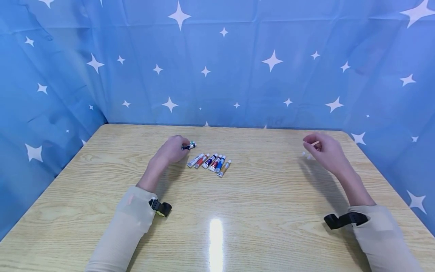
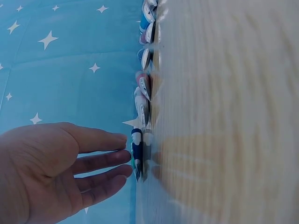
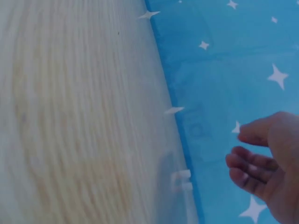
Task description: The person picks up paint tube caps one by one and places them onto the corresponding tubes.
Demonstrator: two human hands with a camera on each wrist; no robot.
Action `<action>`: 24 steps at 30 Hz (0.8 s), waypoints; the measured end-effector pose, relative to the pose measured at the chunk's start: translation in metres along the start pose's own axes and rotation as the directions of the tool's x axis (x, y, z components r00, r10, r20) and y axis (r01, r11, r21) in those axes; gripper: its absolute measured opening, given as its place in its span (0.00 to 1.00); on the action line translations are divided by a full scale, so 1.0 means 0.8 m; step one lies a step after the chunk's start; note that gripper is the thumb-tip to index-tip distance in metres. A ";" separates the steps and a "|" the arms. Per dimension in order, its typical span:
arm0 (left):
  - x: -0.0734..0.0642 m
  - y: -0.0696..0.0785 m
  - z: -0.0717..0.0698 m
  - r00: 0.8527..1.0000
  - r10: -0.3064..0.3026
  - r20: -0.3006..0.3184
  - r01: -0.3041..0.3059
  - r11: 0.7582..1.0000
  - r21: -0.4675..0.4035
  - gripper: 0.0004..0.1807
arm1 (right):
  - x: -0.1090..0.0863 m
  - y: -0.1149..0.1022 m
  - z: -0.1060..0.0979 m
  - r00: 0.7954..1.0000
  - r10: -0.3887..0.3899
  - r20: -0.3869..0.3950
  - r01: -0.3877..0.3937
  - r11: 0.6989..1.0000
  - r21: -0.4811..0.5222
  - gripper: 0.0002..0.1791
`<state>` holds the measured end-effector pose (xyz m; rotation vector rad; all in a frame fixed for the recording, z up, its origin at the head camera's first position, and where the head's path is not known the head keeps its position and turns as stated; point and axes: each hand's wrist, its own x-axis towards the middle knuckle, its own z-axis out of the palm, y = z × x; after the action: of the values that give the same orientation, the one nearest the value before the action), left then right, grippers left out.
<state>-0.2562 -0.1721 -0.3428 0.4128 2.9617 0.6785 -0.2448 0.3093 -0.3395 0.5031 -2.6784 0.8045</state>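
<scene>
At the left of the row of paint tubes, my left hand (image 1: 172, 148) has its fingertips beside a dark paint tube (image 1: 188, 146), with a bit of green behind it. In the left wrist view, its loosely extended fingers (image 2: 105, 184) reach to the dark tube (image 2: 137, 147); whether they touch it is unclear. My right hand (image 1: 323, 150) hovers at the far right, fingers (image 3: 252, 170) loosely bent, nothing visible in them. Below it lie two small white pieces (image 1: 304, 153), also seen in the right wrist view as white pieces (image 3: 185, 174).
Several paint tubes lie slanted side by side near the middle: a pale tube (image 1: 195, 160), an orange-red one (image 1: 201, 161), dark blue (image 1: 209, 161), red (image 1: 215, 163), blue (image 1: 220, 164) and yellow (image 1: 224, 168). A blue star-patterned curtain (image 1: 217, 75) borders the wooden table (image 1: 258, 196).
</scene>
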 end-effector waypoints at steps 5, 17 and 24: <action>0.001 -0.001 0.000 1.000 0.011 0.015 -0.011 1.000 0.003 0.16 | -0.003 0.014 0.000 0.997 0.032 0.071 -0.031 0.999 -0.025 0.14; 0.000 -0.003 -0.002 0.999 0.000 0.046 -0.001 1.000 0.011 0.18 | -0.007 0.035 -0.002 0.961 0.146 0.234 -0.137 0.989 -0.057 0.17; 0.000 -0.002 -0.002 0.999 -0.015 0.032 0.014 0.999 0.041 0.13 | -0.009 0.043 0.001 0.958 0.140 0.252 -0.127 0.990 -0.069 0.15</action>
<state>-0.2568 -0.1743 -0.3420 0.4013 2.9497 0.6044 -0.2522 0.3375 -0.3587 0.4440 -2.9914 0.7486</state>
